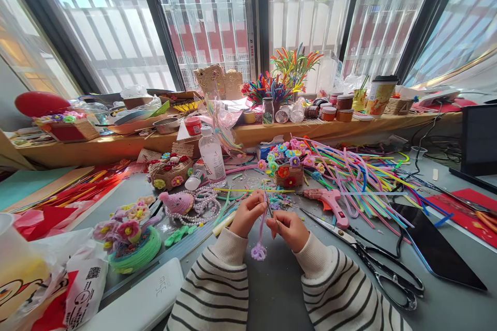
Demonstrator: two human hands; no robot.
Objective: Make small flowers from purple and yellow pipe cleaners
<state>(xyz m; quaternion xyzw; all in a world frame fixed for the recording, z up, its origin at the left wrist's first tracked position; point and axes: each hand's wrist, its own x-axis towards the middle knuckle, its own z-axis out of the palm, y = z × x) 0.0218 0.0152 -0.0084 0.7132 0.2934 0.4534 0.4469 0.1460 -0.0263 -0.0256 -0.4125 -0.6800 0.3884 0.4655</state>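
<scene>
At the middle of the desk, my left hand [248, 213] is closed in a pinch on a lilac pipe cleaner [262, 228]. Its lower end hangs down to a small curled lilac flower [259, 252]. My right hand [290, 228] is closed on a thin, dark metal tool [269, 204] whose tip meets the pipe cleaner beside my left fingers; its exact kind is too small to make out. Right of my right hand lie a pink glue gun [325, 201] and large black-handled scissors [359, 248]. Behind both hands sits a small box of pipe-cleaner flowers [289, 176].
Loose pipe cleaners [361, 176] spread over the right rear. A phone [437, 245] lies at right. On the left are a green flower pot [135, 251], a bead string [204, 207], a white power bank [143, 295] and an upright bottle [212, 158]. A cluttered ledge [248, 137] runs behind.
</scene>
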